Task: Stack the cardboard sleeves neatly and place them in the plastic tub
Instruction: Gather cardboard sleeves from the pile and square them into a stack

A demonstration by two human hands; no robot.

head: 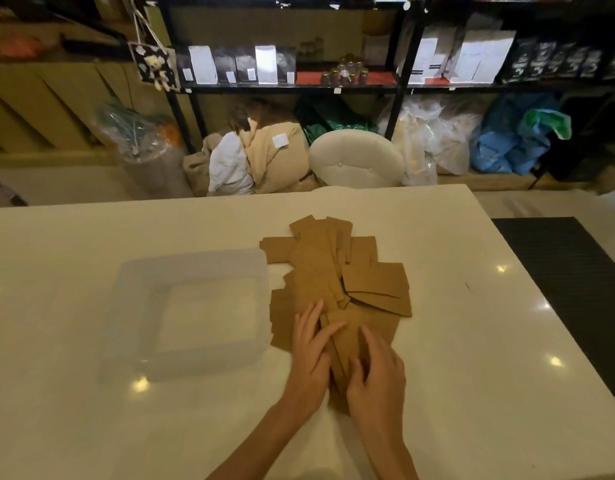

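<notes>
Left hand (311, 344) presses flat-fingered on the sleeves (320, 268); right hand (379, 372) pinches a bunch beside the tub (129, 306).

Brown cardboard sleeves (337, 271), translucent plastic tub (126, 306)

Your bare forearms (264, 441) enter from the bottom edge and converge, putting the hands side by side, close but not clearly touching. Your left hand (311, 348) lies palm down, fingers straight, slightly spread, pointing away from you and a bit to the right. Your right hand (377, 372) is palm down too, knuckles raised, index finger stretched forward, thumb tucked in toward the left hand; can't tell if it's pinching anything.
</notes>
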